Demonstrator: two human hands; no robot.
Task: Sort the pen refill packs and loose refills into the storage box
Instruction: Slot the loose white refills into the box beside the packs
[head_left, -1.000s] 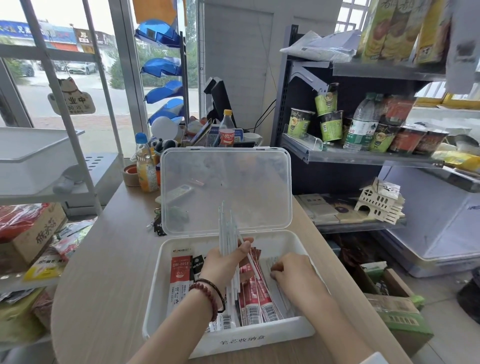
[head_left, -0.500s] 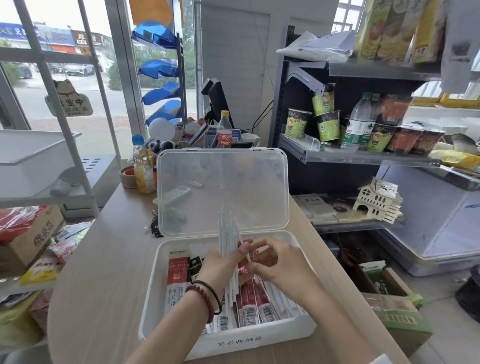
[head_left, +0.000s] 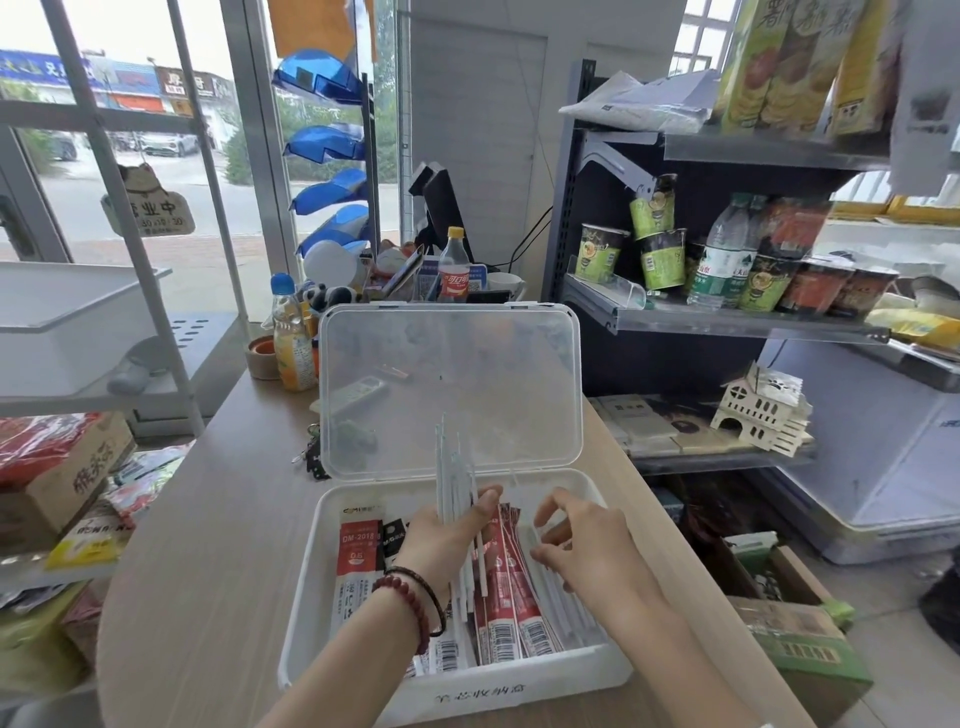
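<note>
While the left hand (head_left: 447, 540) is closed round a bundle of loose refills (head_left: 453, 467), held upright over the middle of the storage box (head_left: 319, 597), the right hand (head_left: 587, 540) is held just above the box's right part, fingers spread and loosely curled; nothing is plainly seen between them. The refills are judged light, thin and smooth, liable to fan out or slide from a slack hold, with tips that could be bent. A hold round the bundle's lower half, as seen, is considered sound. The red refill packs (head_left: 506, 597) are laid lengthwise in the box, and a red-and-white pack (head_left: 356, 556) is laid along its left side. These are judged flat, light and glossy, and best taken by an edge. Free floor is judged scarce, so the bundle would have to be laid beside or upon the packs. The clear lid (head_left: 452, 384) is stood open directly behind the bundle, its tips close before it. On the table (head_left: 208, 519), keys (head_left: 311, 457) are noted beside the lid and an orange drink bottle (head_left: 291, 343) beyond; neither is judged an obstruction.
</note>
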